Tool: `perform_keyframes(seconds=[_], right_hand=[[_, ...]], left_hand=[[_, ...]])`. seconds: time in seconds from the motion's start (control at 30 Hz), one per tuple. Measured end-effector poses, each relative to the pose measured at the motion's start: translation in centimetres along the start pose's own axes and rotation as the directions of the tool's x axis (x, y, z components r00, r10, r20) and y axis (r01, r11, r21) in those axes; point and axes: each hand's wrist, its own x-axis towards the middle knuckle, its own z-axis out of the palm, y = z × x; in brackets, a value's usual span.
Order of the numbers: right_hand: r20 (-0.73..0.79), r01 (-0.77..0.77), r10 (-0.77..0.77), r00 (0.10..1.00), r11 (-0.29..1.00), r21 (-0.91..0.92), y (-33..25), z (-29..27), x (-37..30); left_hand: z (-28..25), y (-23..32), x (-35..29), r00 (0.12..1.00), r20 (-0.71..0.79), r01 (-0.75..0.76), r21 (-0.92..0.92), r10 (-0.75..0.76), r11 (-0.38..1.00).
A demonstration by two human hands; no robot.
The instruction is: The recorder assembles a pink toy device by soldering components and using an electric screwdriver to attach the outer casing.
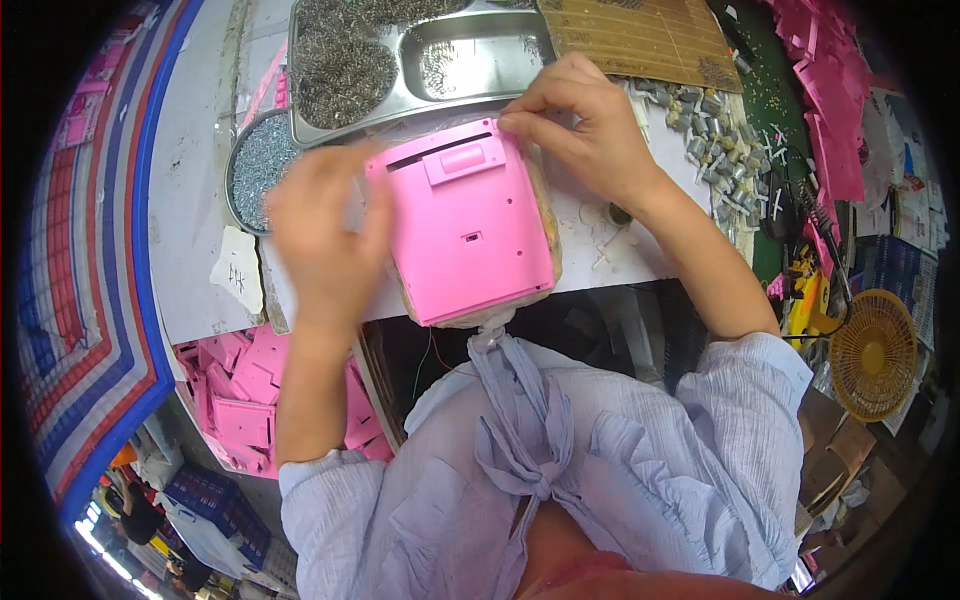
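A flat pink plastic housing point(470, 225) lies in front of me on a padded support, with a long slot across its top edge and a raised block just below it. At its upper right corner, the thumb and fingers of my right hand point(595, 130) are pinched together; anything between them is too small to make out. My left hand point(330, 225) is smeared by motion beside the housing's upper left edge, close to a round bowl of small silvery screws point(262, 165). Beyond the housing, a metal compartment tray point(405, 70) holds heaps of small springs.
Small cylindrical metal parts point(710, 140) lie scattered at the right, next to a sheet of cardboard point(640, 40). Below the table's left edge sits a pile of pink plastic pieces point(240, 390). A yellow fan point(872, 355) stands at the far right, a striped sheet point(110, 250) at the left.
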Motion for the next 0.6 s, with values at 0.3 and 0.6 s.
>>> perform_keyframes(seconds=[0.3, 0.6], right_hand=[[0.07, 0.066, -0.065, 0.995, 0.998, -0.006, 1.4, 1.5, 1.9], [0.222, 0.059, -0.057, 0.974, 0.998, -0.002, 1.5, 1.1, 2.7]], left_hand=[[-3.1, -11.5, -1.4, 0.925, 0.118, 0.3, 0.351, -0.36, 0.887], [-3.0, -8.4, -1.0, 0.927, -0.011, 0.374, 0.064, -0.374, 0.925]])
